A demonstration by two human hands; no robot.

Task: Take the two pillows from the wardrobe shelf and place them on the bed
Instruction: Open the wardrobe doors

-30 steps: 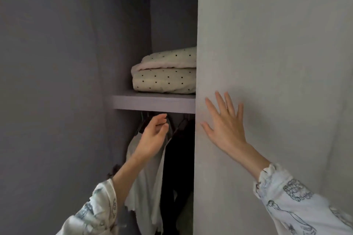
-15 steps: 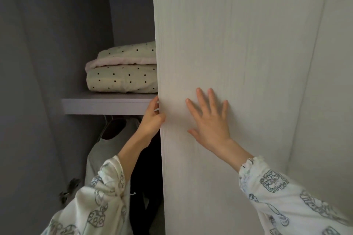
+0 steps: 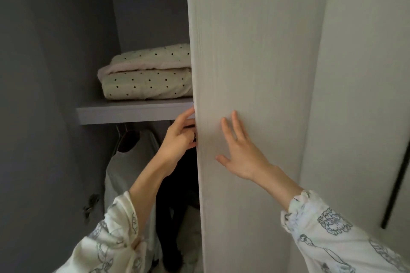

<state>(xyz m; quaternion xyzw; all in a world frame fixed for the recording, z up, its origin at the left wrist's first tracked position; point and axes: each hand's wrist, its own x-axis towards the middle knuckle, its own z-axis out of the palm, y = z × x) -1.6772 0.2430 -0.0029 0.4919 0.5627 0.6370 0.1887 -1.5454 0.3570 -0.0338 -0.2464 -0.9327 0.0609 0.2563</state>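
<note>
Cream, black-dotted pillows [image 3: 147, 75] are lying lengthwise on the grey shelf [image 3: 133, 113], above-left of both hands; left hand [image 3: 177, 137] gripping pale wooden door [image 3: 255, 73] edge is nearer, right hand [image 3: 240, 153] pressing flat.

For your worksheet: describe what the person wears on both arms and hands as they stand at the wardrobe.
Both arms wear loose cream-white sleeves printed with dark outline drawings. The left sleeve has slid back along the forearm; the right sleeve ends in a gathered, frilled cuff. The left hand and right hand are bare, without gloves.
</note>
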